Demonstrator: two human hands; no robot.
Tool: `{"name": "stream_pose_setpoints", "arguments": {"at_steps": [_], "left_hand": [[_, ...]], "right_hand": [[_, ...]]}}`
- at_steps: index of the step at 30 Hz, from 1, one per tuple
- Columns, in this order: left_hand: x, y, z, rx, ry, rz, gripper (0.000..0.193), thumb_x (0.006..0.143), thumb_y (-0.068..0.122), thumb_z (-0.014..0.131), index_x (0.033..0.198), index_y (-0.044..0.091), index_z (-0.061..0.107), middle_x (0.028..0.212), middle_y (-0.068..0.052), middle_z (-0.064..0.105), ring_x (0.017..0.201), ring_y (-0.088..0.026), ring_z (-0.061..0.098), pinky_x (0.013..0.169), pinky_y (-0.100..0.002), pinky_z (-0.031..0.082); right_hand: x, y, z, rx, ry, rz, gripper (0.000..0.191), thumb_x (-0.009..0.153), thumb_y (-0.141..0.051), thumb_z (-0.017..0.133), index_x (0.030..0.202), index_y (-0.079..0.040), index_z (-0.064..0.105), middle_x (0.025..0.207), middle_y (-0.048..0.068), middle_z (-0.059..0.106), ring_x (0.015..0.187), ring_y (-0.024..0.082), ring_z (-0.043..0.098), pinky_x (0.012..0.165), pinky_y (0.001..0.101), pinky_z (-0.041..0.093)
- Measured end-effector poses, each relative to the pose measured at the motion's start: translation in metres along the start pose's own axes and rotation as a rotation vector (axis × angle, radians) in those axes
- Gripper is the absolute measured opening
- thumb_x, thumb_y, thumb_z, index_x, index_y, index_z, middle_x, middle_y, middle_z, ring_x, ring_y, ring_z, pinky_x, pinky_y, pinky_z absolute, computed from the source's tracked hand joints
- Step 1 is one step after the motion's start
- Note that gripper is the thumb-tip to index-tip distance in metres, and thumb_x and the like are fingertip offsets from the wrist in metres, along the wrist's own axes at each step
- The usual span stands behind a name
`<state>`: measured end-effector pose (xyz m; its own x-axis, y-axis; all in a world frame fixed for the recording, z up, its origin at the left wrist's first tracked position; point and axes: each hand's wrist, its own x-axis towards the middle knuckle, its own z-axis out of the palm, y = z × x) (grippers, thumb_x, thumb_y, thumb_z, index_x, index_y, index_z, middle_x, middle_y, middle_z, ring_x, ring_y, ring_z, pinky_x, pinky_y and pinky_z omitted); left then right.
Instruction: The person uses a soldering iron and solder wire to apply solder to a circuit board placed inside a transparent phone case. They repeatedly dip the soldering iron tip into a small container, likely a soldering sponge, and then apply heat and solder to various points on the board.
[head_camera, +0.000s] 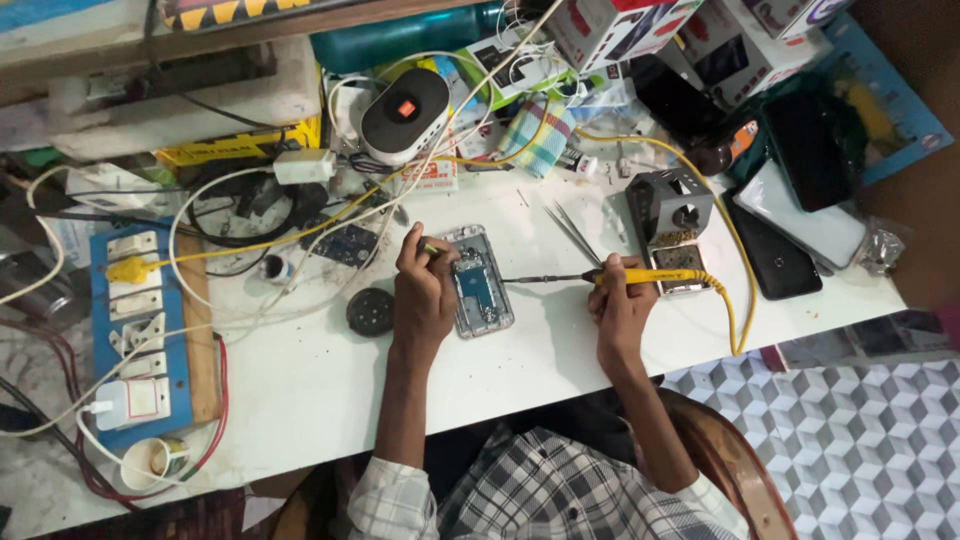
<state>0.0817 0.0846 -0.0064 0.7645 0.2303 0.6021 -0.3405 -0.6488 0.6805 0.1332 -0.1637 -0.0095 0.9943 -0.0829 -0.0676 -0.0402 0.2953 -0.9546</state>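
An opened phone (480, 285) with its board exposed lies on the white table (330, 370) in front of me. My left hand (422, 290) rests beside the phone's left edge and pinches a small thin tool against it. My right hand (622, 300) grips a yellow-handled soldering iron (640, 276). Its dark tip points left and ends just right of the phone. The iron's yellow cable (738, 300) loops off to the right.
Metal tweezers (572, 232) lie behind the iron. A grey iron stand (668, 205) with a sponge tray sits at right, next to several dark phones (775, 255). A round tin (370, 312), a blue switch board (135, 330), tangled cables and boxes crowd the left and back.
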Motion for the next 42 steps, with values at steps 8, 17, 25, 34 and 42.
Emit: {"name": "stream_pose_setpoints", "arguments": {"at_steps": [8, 17, 25, 34, 42], "left_hand": [[-0.004, -0.002, 0.002, -0.080, 0.040, 0.003, 0.052, 0.106, -0.007, 0.050, 0.148, -0.006, 0.020, 0.104, -0.022, 0.063, 0.093, -0.030, 0.070, 0.086, -0.038, 0.057], [-0.005, -0.003, -0.001, -0.037, 0.029, 0.008, 0.050, 0.108, -0.004, 0.051, 0.146, -0.007, 0.019, 0.102, -0.018, 0.066, 0.094, -0.028, 0.071, 0.092, -0.039, 0.056], [0.002, 0.001, -0.006, 0.104, -0.101, -0.081, 0.020, 0.107, -0.002, 0.057, 0.119, 0.004, 0.043, 0.095, -0.016, 0.072, 0.087, -0.028, 0.073, 0.104, -0.044, 0.053], [-0.010, -0.015, 0.002, -0.060, -0.004, -0.034, 0.056, 0.106, 0.002, 0.055, 0.146, -0.006, 0.016, 0.102, -0.018, 0.067, 0.092, -0.026, 0.069, 0.089, -0.038, 0.056], [-0.005, -0.013, -0.011, -0.139, -0.034, -0.095, 0.058, 0.109, 0.007, 0.054, 0.148, 0.000, 0.012, 0.106, -0.019, 0.064, 0.094, -0.025, 0.068, 0.084, -0.036, 0.056]], "right_hand": [[0.000, 0.004, -0.002, 0.040, -0.013, -0.010, 0.023, 0.105, -0.026, 0.059, 0.094, -0.008, 0.050, 0.058, -0.002, 0.044, 0.042, 0.006, 0.038, 0.038, 0.0237, 0.026], [0.002, 0.006, -0.004, 0.131, 0.024, -0.009, 0.024, 0.105, -0.026, 0.060, 0.092, -0.007, 0.051, 0.061, -0.002, 0.043, 0.042, 0.007, 0.038, 0.038, 0.0249, 0.026], [0.003, 0.010, -0.003, 0.182, 0.063, 0.001, 0.022, 0.103, -0.026, 0.060, 0.092, -0.008, 0.052, 0.060, -0.001, 0.044, 0.041, 0.009, 0.038, 0.038, 0.0257, 0.027], [0.002, 0.010, -0.002, 0.152, 0.005, -0.017, 0.024, 0.105, -0.025, 0.059, 0.090, -0.007, 0.052, 0.058, -0.002, 0.041, 0.041, 0.008, 0.036, 0.038, 0.0251, 0.028], [0.001, 0.010, 0.002, 0.183, 0.002, 0.008, 0.023, 0.103, -0.025, 0.059, 0.091, -0.009, 0.049, 0.061, -0.003, 0.043, 0.042, 0.006, 0.036, 0.038, 0.0244, 0.027]]}}
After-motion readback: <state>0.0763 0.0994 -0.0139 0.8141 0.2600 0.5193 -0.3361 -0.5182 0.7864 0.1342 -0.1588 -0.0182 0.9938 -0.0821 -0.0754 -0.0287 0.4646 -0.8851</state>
